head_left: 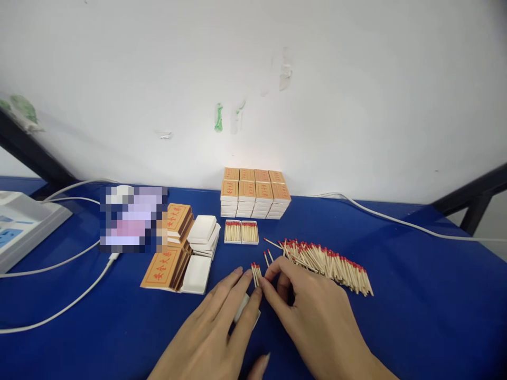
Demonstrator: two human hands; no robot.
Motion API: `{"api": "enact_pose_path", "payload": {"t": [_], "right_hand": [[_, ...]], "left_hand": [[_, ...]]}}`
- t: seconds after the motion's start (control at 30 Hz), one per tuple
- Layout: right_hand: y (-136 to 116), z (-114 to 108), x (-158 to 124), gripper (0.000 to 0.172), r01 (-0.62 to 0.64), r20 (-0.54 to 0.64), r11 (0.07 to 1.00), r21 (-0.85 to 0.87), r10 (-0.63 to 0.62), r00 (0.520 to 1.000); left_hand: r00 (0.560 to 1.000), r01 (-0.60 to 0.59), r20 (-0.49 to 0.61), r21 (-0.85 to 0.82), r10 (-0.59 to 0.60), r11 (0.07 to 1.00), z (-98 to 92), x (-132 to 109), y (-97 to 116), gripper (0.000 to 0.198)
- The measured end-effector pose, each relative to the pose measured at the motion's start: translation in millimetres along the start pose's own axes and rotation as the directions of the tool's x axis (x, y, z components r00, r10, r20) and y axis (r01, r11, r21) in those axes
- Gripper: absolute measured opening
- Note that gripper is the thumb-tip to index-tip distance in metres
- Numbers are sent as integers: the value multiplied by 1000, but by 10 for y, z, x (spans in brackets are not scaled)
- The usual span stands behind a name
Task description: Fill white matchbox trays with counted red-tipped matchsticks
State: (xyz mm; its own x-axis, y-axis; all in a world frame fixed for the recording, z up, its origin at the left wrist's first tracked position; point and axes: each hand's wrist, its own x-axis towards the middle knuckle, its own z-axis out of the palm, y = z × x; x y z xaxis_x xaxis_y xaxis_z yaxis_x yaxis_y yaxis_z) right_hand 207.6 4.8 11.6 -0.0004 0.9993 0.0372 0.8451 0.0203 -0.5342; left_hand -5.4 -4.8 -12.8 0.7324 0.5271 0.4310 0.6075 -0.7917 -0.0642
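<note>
- Head view, nearest: the left hand [214, 322] lies palm down, fingers stretched forward and slightly spread, thumb standing away from them. It covers most of a small white piece [240, 308], visible only between and beside the fingers.
- Right hand [320, 306], just to the right: its thumb and forefinger are curved toward each other, the thumb tip at the little row of matches; whether they pinch one cannot be told.
- Little row of matches [255, 273]: between the two hands' fingertips, red heads pointing far; the fingers hide its near end.
- Loose matches [268, 256]: just beyond the right fingertips.
- Match heap [336, 264]: long and slanting on the right, its near left part blocked from sight by the right hand.
- Left of the hands: white trays [203, 230], bottoms up in stacks, beside orange printed sleeves [159, 268].
- Farther, in the middle: two filled trays [241, 242] side by side, matches inside.
- Far left: a blurred-out phone [134, 216], a white cable [103, 273] and a white device [27, 227] at the blue table's [99, 348] edge.
- Farthest: stacked matchboxes [255, 191] in a block close to the pale wall [348, 105].
</note>
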Motion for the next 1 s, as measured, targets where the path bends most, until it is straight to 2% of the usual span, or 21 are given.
{"api": "enact_pose_path", "payload": {"t": [0.4,0.53,0.7,0.87,1.0], "right_hand": [[-10,-44,11,19,1,11,999,35,-1,1000],[25,-78,34,21,21,-67,999,47,-18,998],[127,-48,80,20,25,-208,988,-150,-57,976],[128,13,127,21,-28,-206,953,-302,-36,978],[102,0,130,20,-48,-180,955,-293,-6,984]], "left_hand": [[1000,-10,25,-11,10,1000,6,-16,19,66],[1000,17,5,-37,-17,999,24,-14,9,67],[1000,9,-4,-59,-9,998,2,-9,2,60],[1000,-3,-29,-22,2,1000,-11,-12,24,51],[999,9,-45,-9,-9,1000,10,-46,26,47]]}}
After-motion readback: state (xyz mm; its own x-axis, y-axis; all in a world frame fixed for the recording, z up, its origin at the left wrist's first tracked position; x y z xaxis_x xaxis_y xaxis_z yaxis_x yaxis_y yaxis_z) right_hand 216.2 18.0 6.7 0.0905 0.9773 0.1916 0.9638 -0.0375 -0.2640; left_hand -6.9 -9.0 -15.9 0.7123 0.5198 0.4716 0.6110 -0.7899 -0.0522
